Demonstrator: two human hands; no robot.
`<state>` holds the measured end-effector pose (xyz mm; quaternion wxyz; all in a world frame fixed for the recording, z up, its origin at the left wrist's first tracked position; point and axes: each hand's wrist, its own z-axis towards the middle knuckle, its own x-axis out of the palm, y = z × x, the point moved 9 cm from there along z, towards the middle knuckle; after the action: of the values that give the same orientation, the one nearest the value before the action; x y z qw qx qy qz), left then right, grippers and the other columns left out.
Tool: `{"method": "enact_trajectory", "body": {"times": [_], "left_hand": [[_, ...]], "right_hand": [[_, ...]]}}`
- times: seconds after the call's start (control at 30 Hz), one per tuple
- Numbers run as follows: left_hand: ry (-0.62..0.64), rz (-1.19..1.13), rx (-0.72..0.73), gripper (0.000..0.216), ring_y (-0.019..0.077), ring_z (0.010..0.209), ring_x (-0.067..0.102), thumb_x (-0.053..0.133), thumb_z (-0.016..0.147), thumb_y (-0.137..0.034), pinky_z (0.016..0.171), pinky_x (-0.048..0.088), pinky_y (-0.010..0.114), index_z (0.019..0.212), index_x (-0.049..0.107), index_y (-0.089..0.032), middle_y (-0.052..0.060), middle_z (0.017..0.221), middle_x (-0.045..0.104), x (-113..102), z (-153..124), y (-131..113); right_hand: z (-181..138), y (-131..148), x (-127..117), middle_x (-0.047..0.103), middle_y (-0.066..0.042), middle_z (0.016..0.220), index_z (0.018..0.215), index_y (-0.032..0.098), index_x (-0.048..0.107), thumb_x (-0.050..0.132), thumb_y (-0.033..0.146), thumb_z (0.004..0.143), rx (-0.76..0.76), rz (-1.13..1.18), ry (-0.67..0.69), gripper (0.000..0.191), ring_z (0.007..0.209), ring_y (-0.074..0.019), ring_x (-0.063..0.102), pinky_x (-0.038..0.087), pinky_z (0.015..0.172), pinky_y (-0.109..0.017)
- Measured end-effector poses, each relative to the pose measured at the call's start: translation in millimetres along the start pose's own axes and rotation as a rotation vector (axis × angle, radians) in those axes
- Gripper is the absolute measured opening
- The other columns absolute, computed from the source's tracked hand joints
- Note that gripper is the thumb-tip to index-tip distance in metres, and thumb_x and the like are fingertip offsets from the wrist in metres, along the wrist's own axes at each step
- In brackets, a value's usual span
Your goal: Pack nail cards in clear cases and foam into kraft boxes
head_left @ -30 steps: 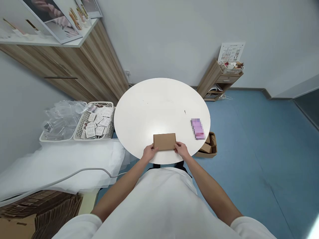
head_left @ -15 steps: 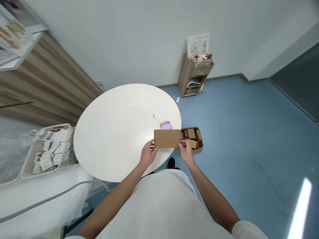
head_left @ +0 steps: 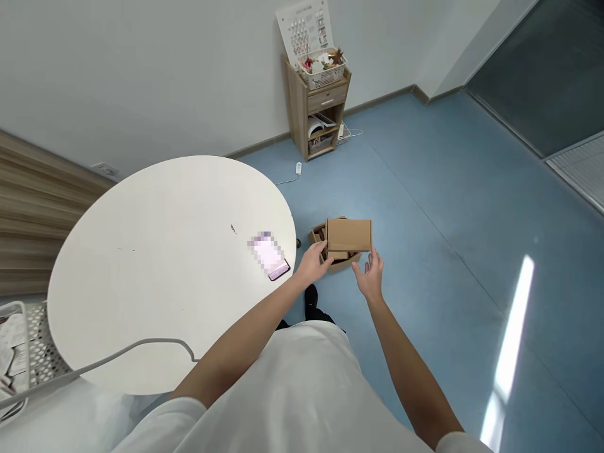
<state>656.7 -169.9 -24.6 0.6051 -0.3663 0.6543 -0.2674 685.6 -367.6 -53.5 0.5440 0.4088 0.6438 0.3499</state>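
Note:
A small closed brown cardboard box [head_left: 349, 234] is in the air above an open carton [head_left: 317, 234] of similar small boxes on the blue floor, right of the round white table [head_left: 155, 251]. My left hand [head_left: 314, 264] grips the box at its lower left corner. My right hand [head_left: 370, 277] is just under the lower right corner with its fingers spread, and it looks apart from the box or barely touching it.
A phone [head_left: 270, 255] lies near the table's right edge. A small wooden cabinet [head_left: 318, 107] with a basket on top stands against the far wall. A white basket of packets [head_left: 19, 352] sits at the far left. A grey cable [head_left: 141, 345] runs across the table's near edge.
I have turned to the right and carried the box off the table to above the floor carton. My right hand has opened and come off the box's side.

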Motion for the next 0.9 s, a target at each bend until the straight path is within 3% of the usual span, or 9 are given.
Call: {"method": "enact_trajectory", "body": {"times": [0.07,0.13,0.27,0.4,0.53,0.73,0.9], "left_hand": [[0.039,0.041,0.001,0.06,0.026,0.124,0.031,0.052,0.077,-0.036,0.1,0.03,0.042,0.129,0.032,-0.014,0.015,0.133,0.035,5,-4,2],[0.07,0.056,-0.018,0.057,0.0253,0.126,0.029,0.05,0.078,-0.037,0.101,0.028,0.042,0.128,0.034,-0.015,0.014,0.135,0.033,5,-16,9],[0.065,0.035,-0.049,0.044,0.0223,0.119,0.04,0.047,0.08,-0.037,0.098,0.034,0.04,0.12,0.044,-0.019,0.01,0.127,0.045,-12,-56,26],[0.018,-0.076,-0.173,0.037,0.02,0.101,0.055,0.044,0.081,-0.038,0.085,0.045,0.036,0.113,0.05,-0.02,0.008,0.112,0.057,-39,-106,53],[-0.083,-0.158,-0.324,0.036,0.0186,0.09,0.059,0.045,0.079,-0.039,0.076,0.048,0.034,0.109,0.052,-0.02,0.007,0.108,0.059,-72,-158,86],[-0.327,-0.193,-0.484,0.036,0.0165,0.086,0.06,0.047,0.077,-0.04,0.076,0.048,0.032,0.107,0.053,-0.021,0.006,0.103,0.06,-126,-241,146],[-0.385,-0.235,-0.578,0.036,0.0169,0.085,0.06,0.047,0.077,-0.04,0.072,0.048,0.031,0.106,0.053,-0.019,0.007,0.102,0.061,-136,-302,190]], "right_hand": [[-3,-4,2,0.013,-0.011,0.14,0.135,0.026,0.014,0.055,0.046,0.07,-0.012,-0.033,0.016,0.08,0.127,-0.0251,0.025,0.032,0.099,-0.041],[-11,-10,9,0.012,-0.011,0.141,0.135,0.026,0.012,0.052,0.045,0.072,0.004,-0.018,0.054,0.078,0.126,-0.0249,0.028,0.034,0.097,-0.04],[-34,-15,28,0.024,-0.013,0.137,0.134,0.023,0.019,0.049,0.043,0.075,0.066,0.01,0.161,0.07,0.105,-0.0213,0.052,0.044,0.087,-0.035],[-56,-5,57,0.044,-0.013,0.124,0.13,0.019,0.03,0.048,0.038,0.074,0.067,-0.067,0.29,0.061,0.081,-0.0159,0.058,0.047,0.078,-0.034],[-77,20,97,0.056,-0.009,0.104,0.123,0.017,0.04,0.047,0.035,0.074,-0.026,-0.145,0.429,0.053,0.067,-0.0134,0.055,0.048,0.069,-0.032],[-117,67,177,0.058,-0.001,0.077,0.125,0.02,0.039,0.043,0.032,0.078,-0.241,-0.427,0.69,0.049,0.062,-0.0144,0.051,0.043,0.061,-0.028],[-123,85,229,0.059,-0.003,0.072,0.129,0.022,0.033,0.046,0.034,0.079,-0.34,-0.778,0.679,0.054,0.073,-0.0198,0.055,0.039,0.063,-0.028]]}}
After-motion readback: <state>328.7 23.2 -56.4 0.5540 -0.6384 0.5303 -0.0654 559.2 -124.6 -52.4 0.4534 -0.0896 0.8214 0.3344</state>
